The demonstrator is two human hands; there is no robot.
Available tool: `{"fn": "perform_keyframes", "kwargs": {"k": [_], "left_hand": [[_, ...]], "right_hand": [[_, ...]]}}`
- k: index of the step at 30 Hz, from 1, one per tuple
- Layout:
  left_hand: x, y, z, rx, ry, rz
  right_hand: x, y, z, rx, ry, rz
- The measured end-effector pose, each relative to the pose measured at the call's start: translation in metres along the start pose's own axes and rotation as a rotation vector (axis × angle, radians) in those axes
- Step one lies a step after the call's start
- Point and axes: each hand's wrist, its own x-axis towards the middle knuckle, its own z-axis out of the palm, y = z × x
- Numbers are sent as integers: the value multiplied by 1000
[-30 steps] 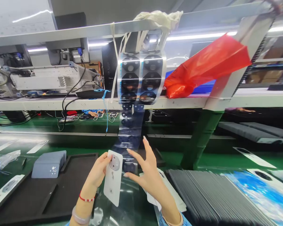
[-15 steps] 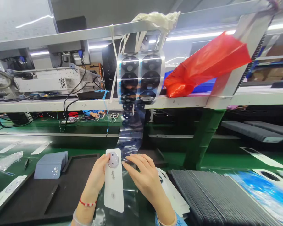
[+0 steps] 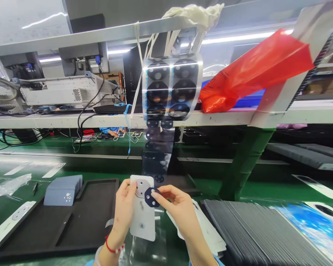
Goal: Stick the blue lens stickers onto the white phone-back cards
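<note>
My left hand (image 3: 124,208) is closed on the left edge of a white phone back panel (image 3: 143,226), its thumb by the round camera area at the top. The panel stands nearly upright, facing me. Between thumb and fingers, my right hand (image 3: 180,208) pinches a dark eight-sided sticker (image 3: 149,198) with round holes. That sticker overlaps the panel's right edge, just below the camera area; whether it touches the panel I cannot tell. Behind the panel hangs a clear film strip (image 3: 156,159) with dark stickers, coming down from two sticker rolls (image 3: 172,88).
A black tray (image 3: 91,218) with a stack of blue-grey panels (image 3: 62,190) lies at left. White panels (image 3: 207,229) and a long row of thin dark sheets (image 3: 255,232) are at right. A red bag (image 3: 255,74) hangs from the shelf (image 3: 224,119). Another person's hands (image 3: 118,132) show beyond.
My right hand, earlier at the strip beside the panel, has drawn back and now shows a dark sticker between its fingertips. The panel sits slightly further right in view.
</note>
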Motion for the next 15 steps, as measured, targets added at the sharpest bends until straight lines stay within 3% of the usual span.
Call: {"fn": "perform_keyframes", "kwargs": {"k": [7, 15], "left_hand": [[-21, 11, 10, 80, -113, -26], [-30, 19, 12, 164, -117, 25]], "right_hand": [[-5, -5, 4, -124, 151, -36], [-10, -6, 5, -128, 138, -68]]}}
